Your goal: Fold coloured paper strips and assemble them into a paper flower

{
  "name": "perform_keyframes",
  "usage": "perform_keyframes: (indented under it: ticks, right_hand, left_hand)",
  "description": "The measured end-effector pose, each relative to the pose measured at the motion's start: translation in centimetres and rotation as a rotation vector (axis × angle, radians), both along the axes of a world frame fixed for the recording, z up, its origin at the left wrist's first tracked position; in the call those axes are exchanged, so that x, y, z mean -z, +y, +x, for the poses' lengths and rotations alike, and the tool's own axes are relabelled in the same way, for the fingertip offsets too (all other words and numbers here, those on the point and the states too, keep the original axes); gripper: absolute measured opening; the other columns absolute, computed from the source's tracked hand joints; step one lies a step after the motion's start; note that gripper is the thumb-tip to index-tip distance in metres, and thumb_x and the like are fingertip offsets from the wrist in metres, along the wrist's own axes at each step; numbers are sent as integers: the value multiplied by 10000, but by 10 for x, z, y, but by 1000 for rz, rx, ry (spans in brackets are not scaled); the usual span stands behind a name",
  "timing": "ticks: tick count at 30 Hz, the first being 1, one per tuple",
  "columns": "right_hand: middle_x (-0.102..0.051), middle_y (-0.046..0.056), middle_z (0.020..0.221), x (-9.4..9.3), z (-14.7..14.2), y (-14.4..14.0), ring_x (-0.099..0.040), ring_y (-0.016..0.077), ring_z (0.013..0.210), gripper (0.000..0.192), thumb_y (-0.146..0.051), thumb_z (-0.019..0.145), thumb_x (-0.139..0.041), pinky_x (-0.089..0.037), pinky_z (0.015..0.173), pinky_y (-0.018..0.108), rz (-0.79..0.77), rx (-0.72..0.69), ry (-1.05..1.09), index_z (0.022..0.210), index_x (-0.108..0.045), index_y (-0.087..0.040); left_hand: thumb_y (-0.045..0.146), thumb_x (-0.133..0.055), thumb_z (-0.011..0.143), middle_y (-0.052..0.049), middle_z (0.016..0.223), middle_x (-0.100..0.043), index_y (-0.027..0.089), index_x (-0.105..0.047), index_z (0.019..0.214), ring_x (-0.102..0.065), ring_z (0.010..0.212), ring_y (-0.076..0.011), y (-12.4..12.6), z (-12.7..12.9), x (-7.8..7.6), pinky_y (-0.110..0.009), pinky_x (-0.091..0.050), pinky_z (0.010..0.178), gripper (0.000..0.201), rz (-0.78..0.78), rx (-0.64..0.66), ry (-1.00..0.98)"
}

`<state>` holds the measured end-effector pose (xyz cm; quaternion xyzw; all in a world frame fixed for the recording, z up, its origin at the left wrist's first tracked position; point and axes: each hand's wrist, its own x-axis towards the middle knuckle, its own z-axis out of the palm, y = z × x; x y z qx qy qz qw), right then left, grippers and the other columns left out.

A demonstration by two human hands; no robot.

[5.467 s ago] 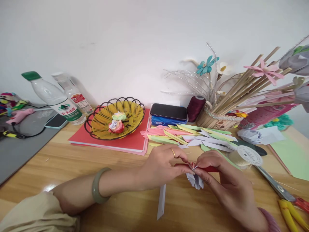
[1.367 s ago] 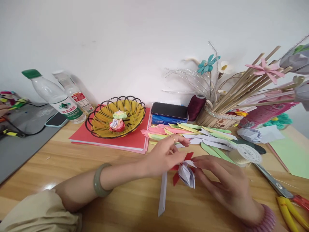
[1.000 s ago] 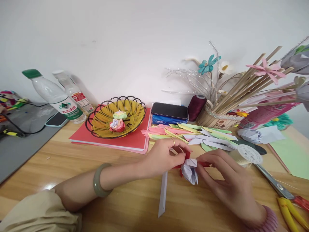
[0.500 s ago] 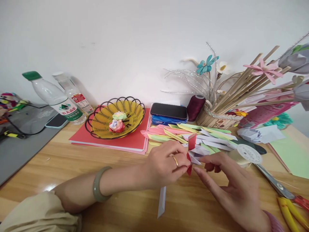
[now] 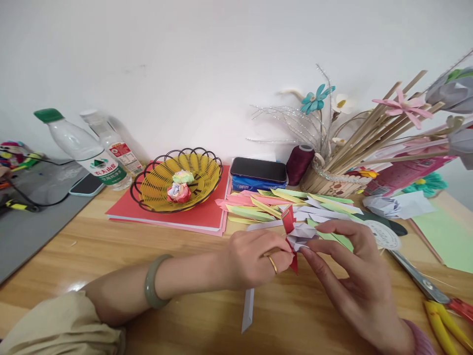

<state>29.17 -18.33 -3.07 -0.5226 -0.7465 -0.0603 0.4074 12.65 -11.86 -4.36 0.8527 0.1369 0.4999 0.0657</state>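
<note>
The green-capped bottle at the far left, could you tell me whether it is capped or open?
Capped. The green-capped bottle has its green cap seated on the neck, and it looks nearly empty, its body clear.

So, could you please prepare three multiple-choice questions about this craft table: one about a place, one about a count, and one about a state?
1. Where does the black phone lie?
A. on a blue packet
B. in the basket
C. on the red folder

2. How many folded paper roses are in the yellow basket?
A. one
B. two
C. four

3. How is the red-and-white folded paper piece held?
A. by the left hand only
B. it lies free on the table
C. pinched between both hands

Key: 1 A, the phone rests on top of the blue packet. 2 B, two roses sit there. 3 C, the left hand and right hand both grip it.
</note>
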Motion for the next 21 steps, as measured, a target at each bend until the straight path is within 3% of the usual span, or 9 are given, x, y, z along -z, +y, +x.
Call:
perform_keyframes:
  ticks: [7,21]
  right_hand:
    - [-552,56,913,-2,-1,0,-539,174,882,104,-92,779,-536,-433,732,292,-58,-62,71,813,-536,-190]
    - [-615,27,921,3,-1,-3,-589,168,868,63,-166,814,-503,-454,736,280,-173,-16,147,825,-538,-217]
  left_hand:
    - [65,-516,742,-18,634,-669,132,-573,677,-604,553,-75,-1,1,0,-142,-475,538,110,-22,38,-6]
    - [32,-452,733,-10,624,-653,146,-547,688,-610,592,-79,-3,0,-1,-156,-503,600,155,-17,83,23]
